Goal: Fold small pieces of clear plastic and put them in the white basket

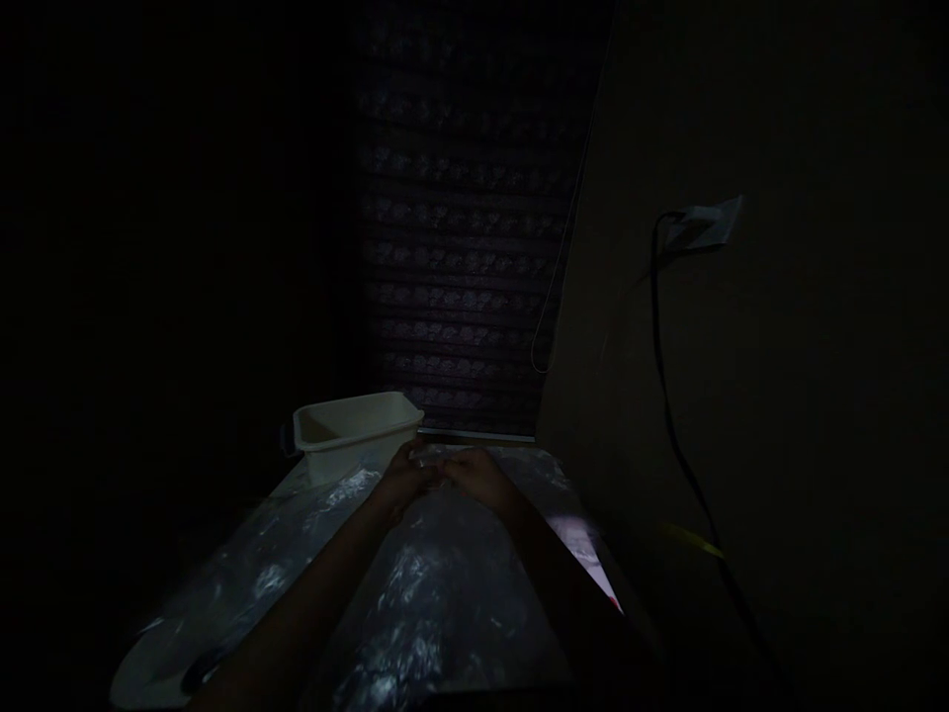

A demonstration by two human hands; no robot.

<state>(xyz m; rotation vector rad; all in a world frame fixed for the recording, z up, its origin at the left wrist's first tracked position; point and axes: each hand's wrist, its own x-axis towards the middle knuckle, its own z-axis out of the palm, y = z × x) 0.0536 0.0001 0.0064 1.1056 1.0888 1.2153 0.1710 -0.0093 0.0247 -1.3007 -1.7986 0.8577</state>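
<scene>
In a very dark room, a person's two bare arms stretch forward over a table (131, 680) spread with clear, crinkled film (445, 583). The film covers most of the tabletop and catches small bluish glints, strongest near the close end and along the left side. The left hand (406, 482) and right hand (478, 477) meet over the film toward the far end, fingertips touching or nearly so. The fingers of both hands are bent inward; from here I cannot tell in this gloom whether they are clamped on the film or only rest against it.

Just left of the hands, at the table's far left, stands a white tub (363, 447), upright, with a wide open top. A pale, bright patch (582, 549) lies along the table's right edge, beyond the right forearm. Near the left forearm, at the close end, is a dark object (202, 669) too dim to name. Behind the table hangs a patterned blind (452, 257) with a looped cord (561, 257). On the right wall, a black cable (658, 336) drops from an outlet (712, 225).
</scene>
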